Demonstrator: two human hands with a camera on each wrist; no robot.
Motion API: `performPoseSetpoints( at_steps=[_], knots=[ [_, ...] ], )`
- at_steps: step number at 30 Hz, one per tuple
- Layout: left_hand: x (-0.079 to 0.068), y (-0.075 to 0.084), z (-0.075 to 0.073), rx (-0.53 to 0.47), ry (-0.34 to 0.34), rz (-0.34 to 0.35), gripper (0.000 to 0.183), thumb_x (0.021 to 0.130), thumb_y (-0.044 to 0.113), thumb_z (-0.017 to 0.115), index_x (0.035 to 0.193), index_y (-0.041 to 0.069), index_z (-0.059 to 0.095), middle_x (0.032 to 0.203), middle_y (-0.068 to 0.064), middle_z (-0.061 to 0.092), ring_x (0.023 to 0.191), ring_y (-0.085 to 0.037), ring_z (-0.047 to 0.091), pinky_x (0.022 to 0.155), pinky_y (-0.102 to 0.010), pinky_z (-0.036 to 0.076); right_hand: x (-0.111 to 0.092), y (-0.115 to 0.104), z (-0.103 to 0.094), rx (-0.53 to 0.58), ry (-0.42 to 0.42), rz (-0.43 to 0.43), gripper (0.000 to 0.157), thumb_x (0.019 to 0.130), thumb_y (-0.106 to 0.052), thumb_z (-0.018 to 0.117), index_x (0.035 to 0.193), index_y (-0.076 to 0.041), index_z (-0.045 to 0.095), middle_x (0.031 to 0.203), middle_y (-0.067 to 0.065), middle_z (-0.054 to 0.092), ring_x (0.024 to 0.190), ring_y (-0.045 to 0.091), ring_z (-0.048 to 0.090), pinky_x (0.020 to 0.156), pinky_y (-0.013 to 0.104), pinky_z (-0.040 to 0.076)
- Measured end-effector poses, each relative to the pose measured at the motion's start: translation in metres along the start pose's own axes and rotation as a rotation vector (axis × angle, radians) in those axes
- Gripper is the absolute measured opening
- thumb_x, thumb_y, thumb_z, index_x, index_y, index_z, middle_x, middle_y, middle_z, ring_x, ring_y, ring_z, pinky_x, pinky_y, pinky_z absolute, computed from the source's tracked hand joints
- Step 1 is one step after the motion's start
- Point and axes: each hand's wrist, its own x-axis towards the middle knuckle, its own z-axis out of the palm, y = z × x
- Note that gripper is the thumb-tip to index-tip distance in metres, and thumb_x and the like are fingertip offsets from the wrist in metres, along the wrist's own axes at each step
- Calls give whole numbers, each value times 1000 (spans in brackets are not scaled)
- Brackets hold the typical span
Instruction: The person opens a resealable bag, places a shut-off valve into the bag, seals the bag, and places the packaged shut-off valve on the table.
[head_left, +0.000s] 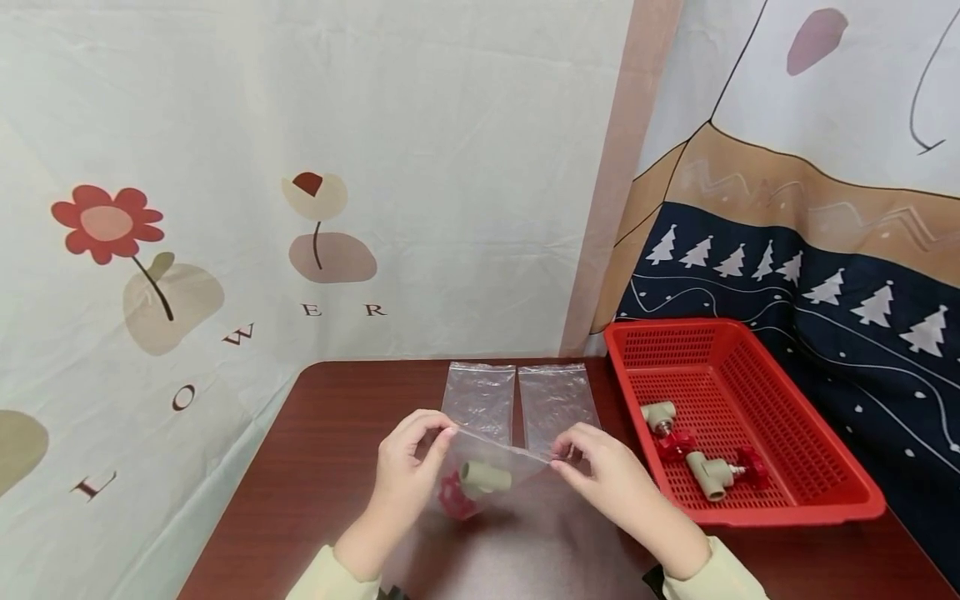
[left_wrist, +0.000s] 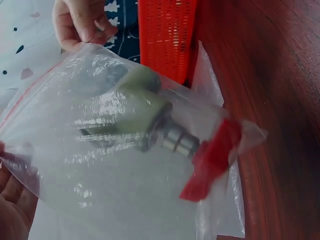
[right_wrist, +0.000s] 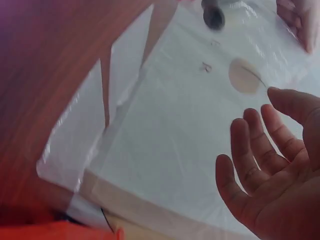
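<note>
A clear zip bag [head_left: 517,463] hangs above the table between both hands. Inside it is a beige pipe valve [head_left: 486,477] with a red handwheel [head_left: 454,497], seen through the plastic. My left hand [head_left: 405,462] pinches one top corner of the bag between thumb and fingers. At the other top corner, my right hand [head_left: 609,473] pinches the plastic with thumb and fingertips. In the left wrist view a red zip line runs along the bag's [left_wrist: 85,175] upper edge, and the valve [left_wrist: 140,107] lies tilted inside.
Two flat clear bags [head_left: 480,400] lie side by side at the back of the brown table [head_left: 300,492]. On the right stands a red basket [head_left: 757,375] holding two more valves [head_left: 708,477]. Printed cloth hangs behind the table.
</note>
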Motion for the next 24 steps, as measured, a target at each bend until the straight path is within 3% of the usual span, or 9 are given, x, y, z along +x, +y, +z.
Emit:
performPoseSetpoints(
  at_steps=[3,8,16,24],
  knots=[
    [4,10,-3,29,31,-34,10,82,-4,68,87,4,67,82,-8,67,76,-10,62,70,-12,50,-2,7,-17,-14,11,44,23,77,-16,77,94,-23,63,86,-13,59,74,2,54,65,20,48],
    [12,33,-9,83,74,-84,11,78,-12,68,83,-3,66,72,-13,68,63,-22,64,62,-12,50,-8,29,-57,-42,47,113,31,80,-14,75,108,-19,63,94,-7,64,79,6,57,68,26,50],
    [12,27,-15,90,100,-109,10,78,-12,68,83,-4,66,73,-15,69,64,-22,66,62,-12,49,-24,81,-130,-137,19,350,36,90,-26,65,121,-10,58,115,15,62,91,26,59,65,22,47],
    [10,20,-20,108,113,-117,9,78,-11,68,83,-3,67,73,-15,70,63,-20,65,60,-11,48,-51,149,-181,-218,-36,642,53,94,-34,56,128,7,47,112,36,53,91,44,57,64,47,51]
  ],
)
